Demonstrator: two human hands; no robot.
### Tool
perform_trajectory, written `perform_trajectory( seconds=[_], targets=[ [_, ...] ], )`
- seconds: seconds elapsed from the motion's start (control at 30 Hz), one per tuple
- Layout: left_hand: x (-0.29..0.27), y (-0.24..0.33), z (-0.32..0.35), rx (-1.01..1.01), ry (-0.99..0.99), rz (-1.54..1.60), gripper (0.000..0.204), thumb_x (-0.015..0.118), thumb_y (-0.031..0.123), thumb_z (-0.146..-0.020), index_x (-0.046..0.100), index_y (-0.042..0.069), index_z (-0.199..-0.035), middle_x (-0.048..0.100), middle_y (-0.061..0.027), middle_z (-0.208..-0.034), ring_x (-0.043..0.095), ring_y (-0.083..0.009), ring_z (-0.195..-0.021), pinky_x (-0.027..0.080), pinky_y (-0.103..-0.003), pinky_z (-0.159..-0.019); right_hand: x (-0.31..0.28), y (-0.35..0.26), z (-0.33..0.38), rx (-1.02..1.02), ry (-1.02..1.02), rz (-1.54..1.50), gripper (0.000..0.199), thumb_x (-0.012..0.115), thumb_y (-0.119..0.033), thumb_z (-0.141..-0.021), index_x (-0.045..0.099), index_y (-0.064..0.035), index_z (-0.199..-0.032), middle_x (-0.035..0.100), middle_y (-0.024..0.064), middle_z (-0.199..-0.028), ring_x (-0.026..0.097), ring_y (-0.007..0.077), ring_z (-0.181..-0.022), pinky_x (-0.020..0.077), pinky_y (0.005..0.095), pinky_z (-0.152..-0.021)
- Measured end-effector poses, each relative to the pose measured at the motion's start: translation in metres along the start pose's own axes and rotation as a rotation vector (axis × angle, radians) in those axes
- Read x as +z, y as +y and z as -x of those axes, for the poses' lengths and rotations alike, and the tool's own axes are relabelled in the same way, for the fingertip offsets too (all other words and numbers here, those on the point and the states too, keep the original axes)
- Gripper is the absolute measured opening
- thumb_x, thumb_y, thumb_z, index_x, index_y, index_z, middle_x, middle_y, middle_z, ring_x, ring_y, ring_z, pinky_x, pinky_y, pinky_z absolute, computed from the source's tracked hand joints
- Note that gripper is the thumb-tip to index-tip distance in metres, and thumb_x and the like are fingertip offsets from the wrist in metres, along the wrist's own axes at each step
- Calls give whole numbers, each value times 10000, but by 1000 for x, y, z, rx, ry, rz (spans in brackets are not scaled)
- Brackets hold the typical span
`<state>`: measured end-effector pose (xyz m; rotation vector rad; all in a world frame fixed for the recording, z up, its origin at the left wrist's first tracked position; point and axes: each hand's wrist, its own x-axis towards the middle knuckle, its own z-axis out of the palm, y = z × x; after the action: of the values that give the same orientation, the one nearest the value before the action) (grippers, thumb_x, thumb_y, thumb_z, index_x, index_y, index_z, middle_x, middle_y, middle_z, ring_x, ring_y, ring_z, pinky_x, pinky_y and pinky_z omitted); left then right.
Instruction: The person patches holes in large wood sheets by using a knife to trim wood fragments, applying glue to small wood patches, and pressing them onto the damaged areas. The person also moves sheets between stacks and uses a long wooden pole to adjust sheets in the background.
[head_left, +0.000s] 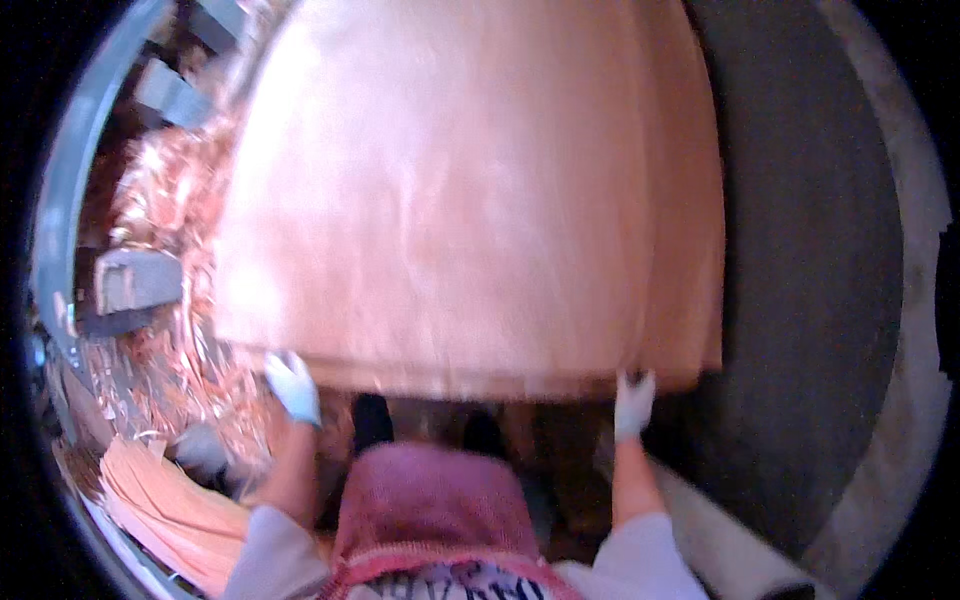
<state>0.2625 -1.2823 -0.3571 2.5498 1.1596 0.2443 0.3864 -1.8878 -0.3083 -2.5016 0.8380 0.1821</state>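
A large stack of thin, reddish-tan wood veneer sheets (450, 200) fills the middle of the view, its near edge toward me. My left hand (293, 388), in a white glove, grips the near edge close to the left corner. Toward the right corner, my right hand (634, 404), also gloved in white, closes on the same edge. The top sheet sits shifted left over the sheets below, which show as a strip along the right side. My fingers are partly hidden at the edge, and the picture is a little blurred.
Torn veneer scraps (170, 190) litter the left side around grey blocks (140, 280). A blue-grey metal beam (75, 180) runs along the far left. More tan sheets (175, 510) lie at lower left. A dark grey surface (810, 250) stretches along the right.
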Motion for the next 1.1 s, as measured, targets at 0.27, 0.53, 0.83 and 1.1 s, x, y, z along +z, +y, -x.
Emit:
perform_trajectory(
  seconds=[0.27, 0.53, 0.83, 1.1],
  targets=[
    [27, 174, 128, 619, -511, -211, 548, 620, 262, -784, 505, 83, -1289, 460, -177, -1371, 423, -348, -1280, 320, -470, -1069, -12, 25, -4, 80, -149, 362, 519, 624, -407, -903, 579, -15, -1240, 647, 213, -1130, 630, 352, -1026, 514, 469, -841],
    [53, 188, 117, 590, -777, -327, 599, 629, 237, -773, 447, 94, -1326, 412, -179, -1418, 443, -342, -1270, 416, -450, -998, -128, 136, -18, 411, 19, 526, 548, 559, -421, -955, 521, -20, -1327, 603, 185, -1216, 586, 340, -1089, 516, 448, -859],
    [53, 204, 119, 556, -834, -383, 657, 637, 217, -790, 400, 70, -1385, 376, -228, -1447, 473, -386, -1250, 434, -460, -1006, -205, 123, -100, 131, 321, 527, 426, 577, -415, -945, 601, -48, -1160, 634, 185, -1012, 608, 358, -922, 510, 484, -757],
    [40, 196, 99, 451, -941, -326, 601, 620, 249, -814, 444, 91, -1366, 433, -230, -1404, 532, -400, -1186, 463, -474, -970, -206, -15, -104, -39, 302, 375, 414, 571, -420, -937, 619, -18, -1029, 628, 216, -932, 602, 379, -886, 484, 487, -756]
  ],
)
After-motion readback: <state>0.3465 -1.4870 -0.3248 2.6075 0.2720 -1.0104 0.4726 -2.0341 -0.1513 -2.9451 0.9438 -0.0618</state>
